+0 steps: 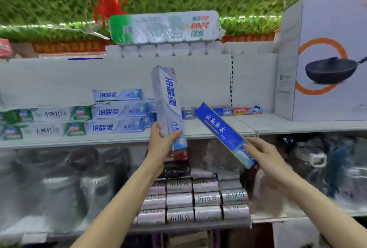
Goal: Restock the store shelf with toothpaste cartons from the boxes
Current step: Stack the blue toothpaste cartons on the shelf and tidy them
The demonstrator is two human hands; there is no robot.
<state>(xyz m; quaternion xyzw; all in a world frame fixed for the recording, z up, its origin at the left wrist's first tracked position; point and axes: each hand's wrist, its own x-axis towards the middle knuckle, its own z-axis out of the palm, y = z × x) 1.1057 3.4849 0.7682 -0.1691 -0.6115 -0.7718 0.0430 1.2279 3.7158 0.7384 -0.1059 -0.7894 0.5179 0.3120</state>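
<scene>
Head view, only one. Your left grip [161, 140] curls round the lower end of a white carton [167, 100]. The carton stands nearly upright, its long axis running straight up from the grip with the top leaning slightly left.

Your right grip [260, 150] pinches the near end of a blue carton [220, 128]. Its long axis slants up and left from the grip, and the far end points at the shelf [264, 123]. That far end sits just beside the white carton; I can't tell if they touch.

The shelf board lies beyond both grips. The matching stack [117, 111] of white cartons lies flat, left of the left grip, long axes along the shelf edge. So the white carton is roughly a quarter turn off the stack's axis. My call: tip its top leftward to lie flat before you seat it.

The left grip is nearer the stack. The right grip is nearer the bare shelf stretch beyond it. The supply box [194, 198] sits below both grips, carton ends facing you. The edges of the frame are blurred.
</scene>
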